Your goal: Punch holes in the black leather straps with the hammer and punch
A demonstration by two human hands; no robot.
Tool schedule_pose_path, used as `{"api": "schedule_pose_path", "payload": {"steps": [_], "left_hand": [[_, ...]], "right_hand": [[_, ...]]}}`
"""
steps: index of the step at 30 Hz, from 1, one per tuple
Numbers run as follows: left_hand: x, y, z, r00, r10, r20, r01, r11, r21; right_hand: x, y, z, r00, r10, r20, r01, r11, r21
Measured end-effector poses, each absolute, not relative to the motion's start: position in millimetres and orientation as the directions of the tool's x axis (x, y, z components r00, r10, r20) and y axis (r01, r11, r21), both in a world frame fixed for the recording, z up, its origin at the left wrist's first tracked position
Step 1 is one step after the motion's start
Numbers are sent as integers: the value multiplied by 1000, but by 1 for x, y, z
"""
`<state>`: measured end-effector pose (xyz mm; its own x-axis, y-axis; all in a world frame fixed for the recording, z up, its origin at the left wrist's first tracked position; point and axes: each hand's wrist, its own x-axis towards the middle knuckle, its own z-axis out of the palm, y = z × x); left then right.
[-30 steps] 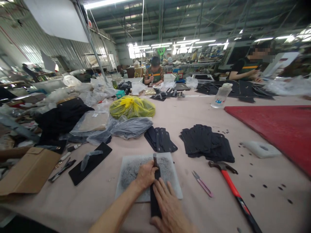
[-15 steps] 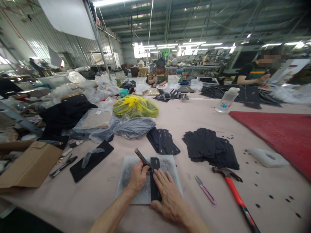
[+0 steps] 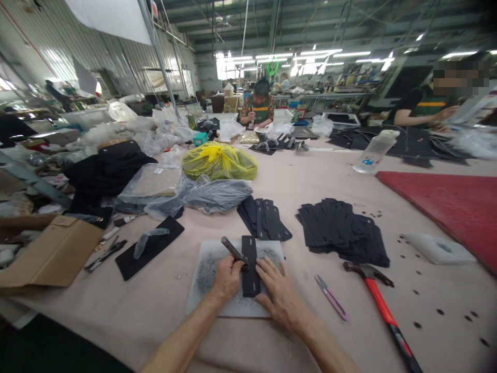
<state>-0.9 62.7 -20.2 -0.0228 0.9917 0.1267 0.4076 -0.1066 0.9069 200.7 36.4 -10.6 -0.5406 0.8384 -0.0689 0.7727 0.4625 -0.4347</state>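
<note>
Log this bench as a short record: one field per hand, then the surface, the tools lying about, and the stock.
left hand: grips a tilted metal punch beside the strip
right hand: open, fingers pressing a black strip
surface: white pad under the strip, on the table
loose tools: snips and hammer, right of the pad, untouched
stock: small pile and large pile of black pieces behind the pad

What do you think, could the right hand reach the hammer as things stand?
Probably yes: the hammer lies just right of the right hand, with only pink snips flat between them, though it presses a strip.
</note>
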Motion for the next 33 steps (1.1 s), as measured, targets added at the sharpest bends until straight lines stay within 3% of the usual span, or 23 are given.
{"api": "schedule_pose_path", "payload": {"steps": [25, 33], "left_hand": [[1, 39, -26, 122, 980, 160, 532, -201, 823], [4, 38, -30, 173, 949, 266, 605, -315, 731]], "right_hand": [[192, 44, -9, -424, 905, 38, 770, 382, -511], [193, 45, -12, -420, 905, 60, 751, 384, -537]]}}
